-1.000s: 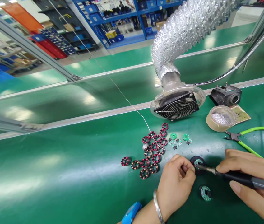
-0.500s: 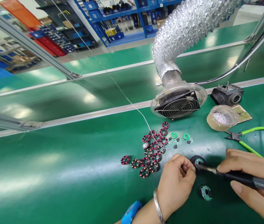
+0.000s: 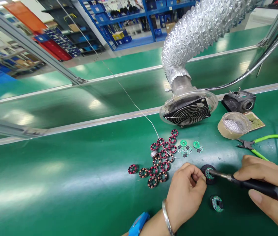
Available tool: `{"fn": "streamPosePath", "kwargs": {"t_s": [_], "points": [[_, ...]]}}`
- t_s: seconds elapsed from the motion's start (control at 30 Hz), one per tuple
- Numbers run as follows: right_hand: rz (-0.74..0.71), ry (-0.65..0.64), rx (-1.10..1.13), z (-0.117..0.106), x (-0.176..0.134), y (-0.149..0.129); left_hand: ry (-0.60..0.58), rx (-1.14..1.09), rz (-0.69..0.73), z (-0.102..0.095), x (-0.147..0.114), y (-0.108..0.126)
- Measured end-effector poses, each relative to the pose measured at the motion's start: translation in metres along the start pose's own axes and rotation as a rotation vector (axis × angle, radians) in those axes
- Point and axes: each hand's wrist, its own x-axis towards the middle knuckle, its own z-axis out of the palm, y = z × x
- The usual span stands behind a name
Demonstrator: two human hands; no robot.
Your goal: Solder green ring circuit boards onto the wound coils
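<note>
My right hand [image 3: 268, 186] is wrapped around a soldering iron [image 3: 254, 185], whose tip rests on a small round green circuit board [image 3: 210, 173]. That board sits in a black round base [image 3: 205, 167] on the green table. At the base's left edge my left hand [image 3: 188, 190] is closed in a pinch; what lies between its fingertips is hidden. Nearer to me lies another green circuit board on a black part [image 3: 217, 204]. Left of my hands are several wound copper and red ring coils [image 3: 162, 165]. Behind the base lie loose small green boards [image 3: 183, 143] and black chips.
A fan hood [image 3: 189, 113] on a silver duct [image 3: 185, 49] hangs over the back of the table. At right stand a round tub [image 3: 233, 126], a sponge tray [image 3: 255, 121], a black holder [image 3: 239, 101] and green-handled cutters [image 3: 248, 144]. A thin wire [image 3: 134, 104] hangs down to the coils.
My right hand and the soldering iron have shifted slightly to the right and up, with the tip still at the board. My left hand stays in place.
</note>
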Motion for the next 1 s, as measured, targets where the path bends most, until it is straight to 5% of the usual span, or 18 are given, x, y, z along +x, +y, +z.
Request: {"fn": "streamPosePath", "kwargs": {"t_s": [0.63, 0.83, 1.0], "points": [[-0.168, -0.059, -0.141, 0.039, 0.014, 0.022, 0.005, -0.052, 0.139, 0.003, -0.002, -0.014], [-0.091, -0.045, -0.1, 0.036, 0.01, 0.025, 0.112, 0.085, 0.48, 0.003, -0.002, -0.021], [-0.123, -0.042, -0.081, 0.037, 0.007, 0.025, 0.219, 0.436, 0.827, -0.002, -0.002, -0.026]]}}
